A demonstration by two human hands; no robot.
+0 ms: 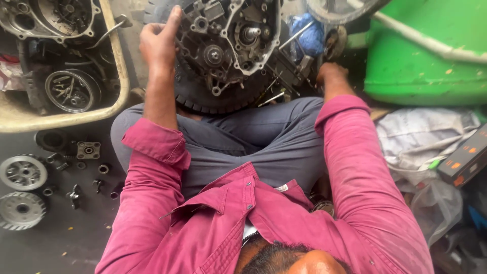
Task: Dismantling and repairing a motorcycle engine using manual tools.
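An open engine case (228, 40), grey metal with gears and shafts showing, rests on a black tyre (203, 99) in front of my crossed legs. My left hand (158, 43) grips the left edge of the engine case, thumb pointing up. My right hand (331, 73) is down at the right side of the tyre, among loose tools and metal parts (286, 71); its fingers are mostly hidden, so what it holds cannot be told. I wear a magenta shirt and grey trousers.
A cream tub (119, 76) at upper left holds engine covers and a round clutch part. Clutch plates (23, 172), bearings and small bolts lie on the dark floor at left. A green container (421, 61) stands at upper right, with white cloth, plastic bags and a dark box (464, 162) below it.
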